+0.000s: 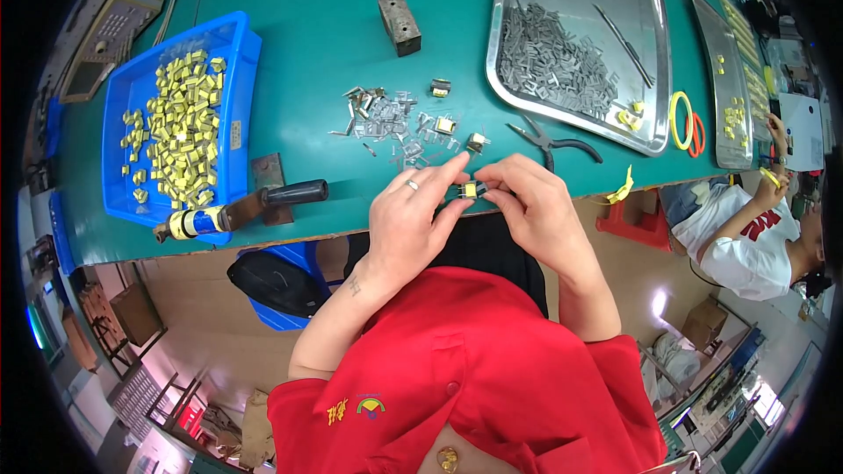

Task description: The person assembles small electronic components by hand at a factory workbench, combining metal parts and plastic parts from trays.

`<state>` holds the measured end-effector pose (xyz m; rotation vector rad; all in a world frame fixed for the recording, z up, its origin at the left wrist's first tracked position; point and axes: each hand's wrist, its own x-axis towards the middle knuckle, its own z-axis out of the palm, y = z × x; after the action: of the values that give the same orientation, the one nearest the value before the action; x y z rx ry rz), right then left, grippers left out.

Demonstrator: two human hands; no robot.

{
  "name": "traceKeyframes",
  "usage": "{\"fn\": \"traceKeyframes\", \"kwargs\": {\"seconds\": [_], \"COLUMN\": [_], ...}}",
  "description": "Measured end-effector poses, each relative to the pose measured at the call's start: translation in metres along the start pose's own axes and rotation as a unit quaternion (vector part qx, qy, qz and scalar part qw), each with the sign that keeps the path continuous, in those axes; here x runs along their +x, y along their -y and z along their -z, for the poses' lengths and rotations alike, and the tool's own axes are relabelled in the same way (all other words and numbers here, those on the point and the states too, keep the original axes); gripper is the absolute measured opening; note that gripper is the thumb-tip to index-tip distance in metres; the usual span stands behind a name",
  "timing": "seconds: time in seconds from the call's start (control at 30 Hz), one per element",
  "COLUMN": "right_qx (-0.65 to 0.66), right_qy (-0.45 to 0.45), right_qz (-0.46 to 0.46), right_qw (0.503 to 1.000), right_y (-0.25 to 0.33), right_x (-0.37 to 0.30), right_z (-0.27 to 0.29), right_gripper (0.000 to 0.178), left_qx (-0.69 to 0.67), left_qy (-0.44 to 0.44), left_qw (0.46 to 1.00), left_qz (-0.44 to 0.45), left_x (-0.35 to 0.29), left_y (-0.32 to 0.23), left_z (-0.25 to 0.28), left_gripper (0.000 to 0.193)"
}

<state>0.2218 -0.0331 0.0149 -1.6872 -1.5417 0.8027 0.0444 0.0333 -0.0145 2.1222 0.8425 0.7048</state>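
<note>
At the table's near edge, my left hand (408, 219) and my right hand (537, 211) pinch a small yellow-and-black transformer (471, 190) between the fingertips. Each hand is closed on one side of it. Just beyond the fingers stand more small transformers (477, 141), one of them next to loose metal clips (391, 114) spread in a pile. A single transformer (440, 87) sits a little farther off. Pliers (551, 142) with dark handles lie beyond my right hand.
At left, a blue bin (241, 79) holds many yellow-wrapped transformers; a black-handled tool (255, 208) lies before it. A metal tray (654, 44) with grey core pieces and tweezers (625, 48) is at right. A steel block (400, 25) stands behind. A co-worker (746, 237) sits far right.
</note>
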Motion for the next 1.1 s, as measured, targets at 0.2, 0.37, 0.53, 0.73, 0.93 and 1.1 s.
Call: {"fn": "traceKeyframes", "kwargs": {"seconds": [0.2, 0.37, 0.53, 0.73, 0.93, 1.1], "right_qx": [-0.016, -0.006, -0.023, 0.074, -0.148, -0.182], "right_qy": [0.007, 0.012, 0.013, -0.043, -0.249, -0.18], "right_qz": [0.017, 0.025, 0.014, -0.017, -0.049, -0.025], "right_qw": [1.0, 1.0, 1.0, 0.996, 0.956, 0.966], "right_y": [-0.001, -0.003, -0.003, -0.01, -0.04, -0.064], "right_x": [0.002, 0.003, 0.001, -0.008, 0.011, 0.033], "right_z": [0.001, 0.001, 0.005, 0.016, 0.074, 0.097], "right_gripper": [0.022, 0.023, 0.03, 0.027, 0.014, 0.018], "left_qx": [-0.002, 0.003, -0.005, 0.011, 0.081, 0.028], "left_qy": [0.001, -0.003, -0.001, 0.017, -0.028, 0.002], "left_qw": [1.0, 1.0, 1.0, 1.0, 0.996, 0.999], "left_qz": [0.0, -0.003, -0.004, -0.008, -0.003, 0.019], "left_x": [0.0, 0.001, 0.005, -0.001, -0.003, 0.001], "left_y": [0.001, 0.001, -0.001, 0.0, -0.009, -0.008], "left_z": [0.0, -0.001, -0.004, 0.004, -0.006, -0.003], "left_gripper": [0.055, 0.054, 0.053, 0.06, 0.058, 0.052]}}
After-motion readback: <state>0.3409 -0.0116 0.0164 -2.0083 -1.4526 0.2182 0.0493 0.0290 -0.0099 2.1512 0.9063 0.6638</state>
